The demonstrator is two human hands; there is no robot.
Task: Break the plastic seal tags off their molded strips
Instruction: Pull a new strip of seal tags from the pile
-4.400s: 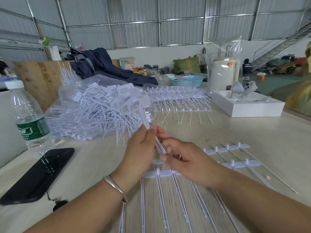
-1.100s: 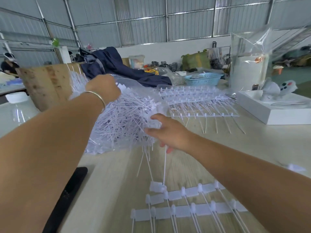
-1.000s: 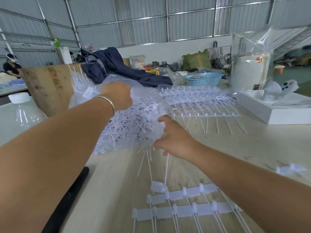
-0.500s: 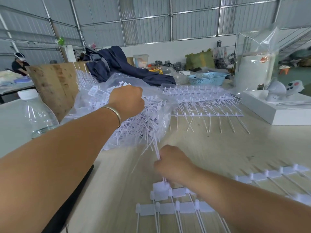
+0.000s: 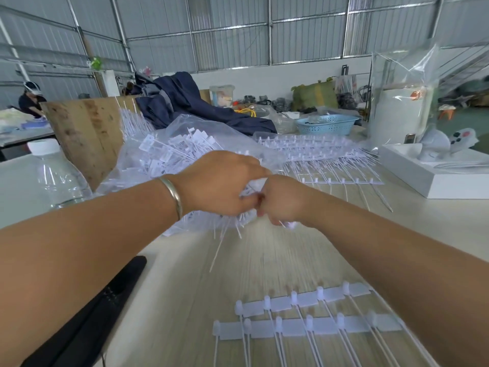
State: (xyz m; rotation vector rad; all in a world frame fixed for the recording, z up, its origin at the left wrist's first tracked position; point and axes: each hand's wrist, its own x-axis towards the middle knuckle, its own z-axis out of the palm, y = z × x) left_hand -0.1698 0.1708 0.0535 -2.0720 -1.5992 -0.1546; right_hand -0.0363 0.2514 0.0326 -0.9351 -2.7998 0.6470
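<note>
Right hand (image 5: pixel 284 201) now up beside left hand (image 5: pixel 222 185), both grips curled into bagged tags (image 5: pixel 169 157).

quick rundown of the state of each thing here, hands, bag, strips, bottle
left hand: on the bag, fingers curled into it
right hand: curled on loose tags at the bag's mouth
bag: open, heaped with tags
near strips: flat, tags attached
far strips: stacked, unbroken
bottle: upright, capped

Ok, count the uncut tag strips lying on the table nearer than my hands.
2: a farther strip and a nearer strip, lying parallel. The right forearm lies over the table beside them, so more may be hidden.
</note>
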